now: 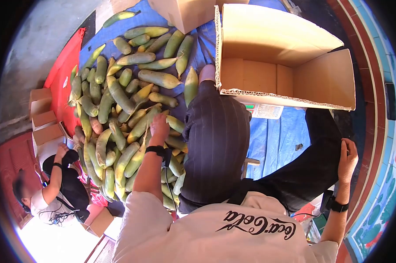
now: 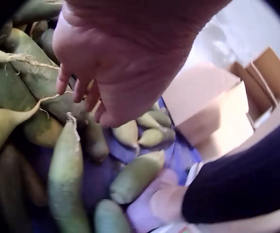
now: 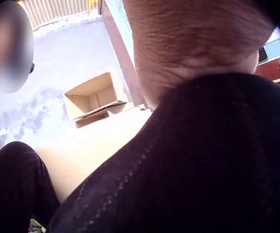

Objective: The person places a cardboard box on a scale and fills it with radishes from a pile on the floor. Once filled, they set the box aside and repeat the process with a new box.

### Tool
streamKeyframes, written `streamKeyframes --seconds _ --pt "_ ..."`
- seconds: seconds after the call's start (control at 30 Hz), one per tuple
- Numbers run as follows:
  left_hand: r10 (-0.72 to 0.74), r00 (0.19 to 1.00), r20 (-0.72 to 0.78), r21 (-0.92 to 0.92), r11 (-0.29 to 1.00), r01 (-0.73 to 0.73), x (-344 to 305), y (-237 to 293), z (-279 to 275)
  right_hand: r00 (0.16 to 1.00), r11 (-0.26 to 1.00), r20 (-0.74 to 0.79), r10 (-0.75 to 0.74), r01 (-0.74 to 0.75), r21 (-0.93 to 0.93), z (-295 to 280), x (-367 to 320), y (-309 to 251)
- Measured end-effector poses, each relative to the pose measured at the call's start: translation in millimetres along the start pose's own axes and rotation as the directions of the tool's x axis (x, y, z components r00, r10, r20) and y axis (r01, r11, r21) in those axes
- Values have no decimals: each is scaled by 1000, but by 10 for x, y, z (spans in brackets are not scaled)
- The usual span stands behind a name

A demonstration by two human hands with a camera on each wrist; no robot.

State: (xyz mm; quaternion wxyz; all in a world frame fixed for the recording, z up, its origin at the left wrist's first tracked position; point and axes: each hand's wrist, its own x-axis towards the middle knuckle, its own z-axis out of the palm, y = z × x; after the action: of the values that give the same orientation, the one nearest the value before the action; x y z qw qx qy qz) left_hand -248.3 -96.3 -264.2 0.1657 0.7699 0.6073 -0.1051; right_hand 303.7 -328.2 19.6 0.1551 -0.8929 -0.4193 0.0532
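Many green radishes (image 1: 160, 79) with pale or yellowish tips lie heaped on the person's left. Over the heap is the left hand (image 1: 159, 127); in the left wrist view this hand (image 2: 115, 68) has loosely bent fingers beside thin radish roots (image 2: 43, 99), and no radish shows in its grip. Whether a fingertip touches a root is unclear. On the dark trouser leg at the knee rests the right hand (image 1: 348, 158), fingers relaxed and holding nothing visible. The right wrist view shows only its wrist and heel (image 3: 198, 48) against the dark cloth (image 3: 188, 160); its fingers are hidden.
A large open cardboard box (image 1: 290, 98) stands in front, beyond a white scale (image 1: 269, 111) on the blue sheet (image 1: 274, 140). Another carton (image 1: 184, 13) is at the far edge. A second person (image 1: 53, 188) sits at the left near small cartons (image 1: 44, 119).
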Motion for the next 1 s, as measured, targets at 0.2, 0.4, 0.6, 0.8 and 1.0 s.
streamKeyframes --seconds 0.2,0.4,0.6,0.8,1.0 --pt "-193 979 -56 175 964 200 143 101 -246 1000 1000 26 -9 9 -9 2 19 -71" --pt "-323 942 89 193 934 302 286 -120 -258 999 999 29 -33 34 -26 3 40 -50" --pt "-142 980 138 125 984 125 506 -158 -152 999 998 43 -13 15 -57 -9 65 -143" --pt "-184 953 242 335 937 96 660 -31 -316 999 998 30 -13 15 -62 -11 98 -230" --pt "-238 953 187 205 958 199 361 42 -777 993 992 -22 -112 110 -65 -41 99 -298"
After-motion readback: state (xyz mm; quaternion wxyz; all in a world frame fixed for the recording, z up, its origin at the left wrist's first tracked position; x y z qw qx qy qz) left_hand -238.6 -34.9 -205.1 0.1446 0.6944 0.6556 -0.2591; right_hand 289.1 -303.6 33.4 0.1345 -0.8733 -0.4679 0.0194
